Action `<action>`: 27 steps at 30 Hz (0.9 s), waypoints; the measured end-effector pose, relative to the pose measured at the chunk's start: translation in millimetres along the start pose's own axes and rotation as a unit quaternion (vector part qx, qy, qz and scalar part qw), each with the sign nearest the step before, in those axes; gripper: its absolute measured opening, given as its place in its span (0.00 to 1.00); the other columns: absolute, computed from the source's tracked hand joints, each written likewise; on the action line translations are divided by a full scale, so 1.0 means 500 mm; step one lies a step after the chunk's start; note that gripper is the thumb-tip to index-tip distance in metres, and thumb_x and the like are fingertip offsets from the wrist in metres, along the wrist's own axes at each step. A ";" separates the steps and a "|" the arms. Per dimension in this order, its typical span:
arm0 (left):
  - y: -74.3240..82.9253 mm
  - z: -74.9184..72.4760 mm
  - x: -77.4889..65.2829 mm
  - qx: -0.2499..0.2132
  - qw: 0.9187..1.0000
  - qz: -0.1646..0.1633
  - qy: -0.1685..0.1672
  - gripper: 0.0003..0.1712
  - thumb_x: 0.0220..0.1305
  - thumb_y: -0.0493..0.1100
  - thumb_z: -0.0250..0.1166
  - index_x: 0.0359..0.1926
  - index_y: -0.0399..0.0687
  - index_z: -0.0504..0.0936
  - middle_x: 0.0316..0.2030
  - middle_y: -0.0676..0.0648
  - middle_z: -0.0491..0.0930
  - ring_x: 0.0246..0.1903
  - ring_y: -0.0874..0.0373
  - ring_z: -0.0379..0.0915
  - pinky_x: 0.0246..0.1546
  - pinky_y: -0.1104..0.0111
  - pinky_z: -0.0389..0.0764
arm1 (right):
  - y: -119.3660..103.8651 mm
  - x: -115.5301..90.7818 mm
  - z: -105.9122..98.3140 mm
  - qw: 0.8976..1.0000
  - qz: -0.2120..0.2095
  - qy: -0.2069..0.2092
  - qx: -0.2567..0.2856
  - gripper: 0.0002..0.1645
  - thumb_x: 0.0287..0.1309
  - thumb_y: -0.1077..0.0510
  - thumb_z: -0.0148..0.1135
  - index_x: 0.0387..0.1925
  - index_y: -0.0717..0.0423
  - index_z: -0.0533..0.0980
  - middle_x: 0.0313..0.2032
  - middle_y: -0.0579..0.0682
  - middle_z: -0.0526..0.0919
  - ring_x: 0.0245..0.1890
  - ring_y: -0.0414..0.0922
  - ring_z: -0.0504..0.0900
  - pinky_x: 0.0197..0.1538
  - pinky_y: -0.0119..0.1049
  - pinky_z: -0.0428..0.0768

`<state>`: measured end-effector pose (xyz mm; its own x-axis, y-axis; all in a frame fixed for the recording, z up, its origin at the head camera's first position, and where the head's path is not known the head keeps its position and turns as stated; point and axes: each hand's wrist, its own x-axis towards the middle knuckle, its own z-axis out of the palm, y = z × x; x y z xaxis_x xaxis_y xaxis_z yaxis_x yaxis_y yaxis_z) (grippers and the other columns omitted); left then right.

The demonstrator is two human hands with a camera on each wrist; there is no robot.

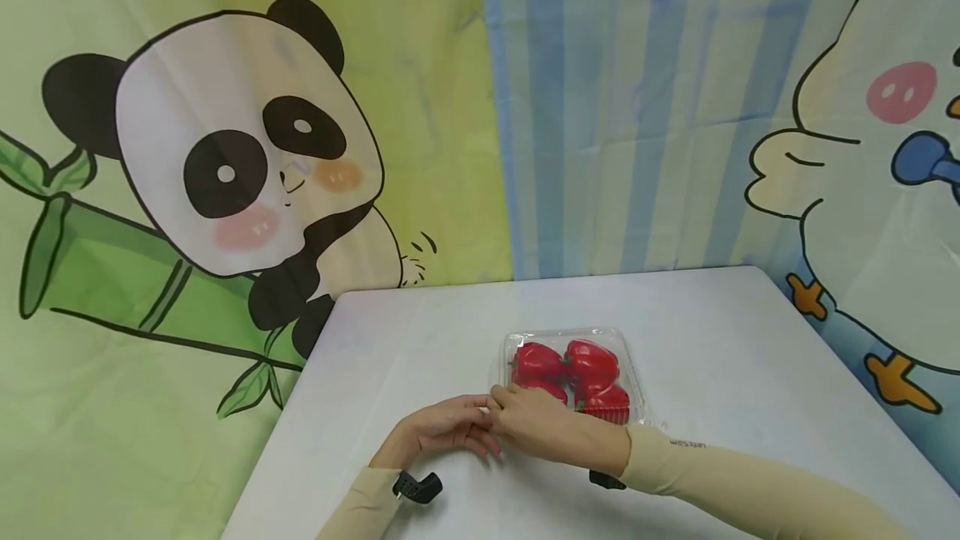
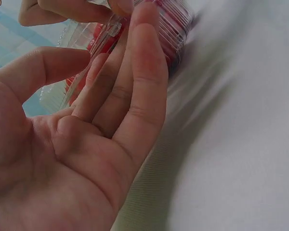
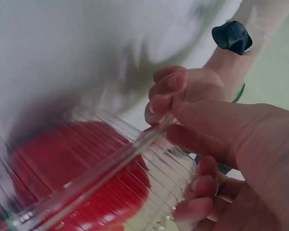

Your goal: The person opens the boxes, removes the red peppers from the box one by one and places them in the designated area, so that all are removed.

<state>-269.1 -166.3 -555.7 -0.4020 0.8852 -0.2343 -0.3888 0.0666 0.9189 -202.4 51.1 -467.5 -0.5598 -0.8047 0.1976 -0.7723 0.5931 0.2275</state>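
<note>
A clear plastic clamshell box point(image 1: 633, 373) holding several red bell peppers point(image 1: 592, 363) stands on the white table. Both hands meet at its near left corner. My right hand point(image 1: 536, 423) pinches the box's rim between thumb and forefinger, its other fingers bent beside the ribbed wall, as the right wrist view shows. My left hand point(image 2: 82, 139) is palm up, its longer fingers mostly straight and reaching up to the corner by the right fingertips. Its thumb point(image 2: 67, 62) lies near the rim, apart from the longer fingers. One pepper point(image 3: 82, 173) shows through the ribbed wall.
The white table point(image 1: 420, 340) reaches back to hanging cloths printed with a panda point(image 1: 225, 107) and a white bird point(image 1: 885, 257). Each wrist wears a black band, the left one point(image 1: 417, 487) plainly visible.
</note>
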 end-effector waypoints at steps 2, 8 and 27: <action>0.000 0.002 -0.001 0.003 1.000 -0.003 0.005 0.14 0.74 0.38 0.48 0.56 0.50 0.72 0.46 0.51 0.86 0.45 0.57 0.85 0.45 0.67 0.84 | 0.001 0.001 0.000 1.000 -0.006 -0.008 0.007 0.10 0.58 0.47 0.72 0.39 0.46 0.86 0.34 0.43 0.78 0.31 0.37 0.75 0.30 0.24 0.77; -0.006 0.007 0.003 0.002 1.000 -0.001 0.003 0.20 0.74 0.37 0.49 0.64 0.45 0.67 0.48 0.50 0.85 0.47 0.56 0.84 0.47 0.65 0.83 | 0.019 0.007 0.018 0.998 -0.018 0.005 0.059 0.06 0.58 0.50 0.72 0.33 0.45 0.84 0.30 0.40 0.75 0.27 0.33 0.69 0.26 0.20 0.69; -0.020 0.016 0.015 -0.010 0.999 0.042 0.023 0.21 0.71 0.39 0.59 0.62 0.50 0.69 0.45 0.51 0.87 0.46 0.58 0.84 0.48 0.67 0.83 | 0.066 0.013 0.045 0.972 -0.051 -0.006 0.229 0.05 0.56 0.55 0.71 0.28 0.45 0.81 0.28 0.38 0.69 0.27 0.30 0.63 0.26 0.17 0.60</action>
<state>-261.5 -156.6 -564.2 -0.4716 0.8648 -0.1724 -0.3685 -0.0156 0.9295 -238.0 64.9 -480.1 -0.4746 -0.8605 0.1854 -0.8752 0.4389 -0.2033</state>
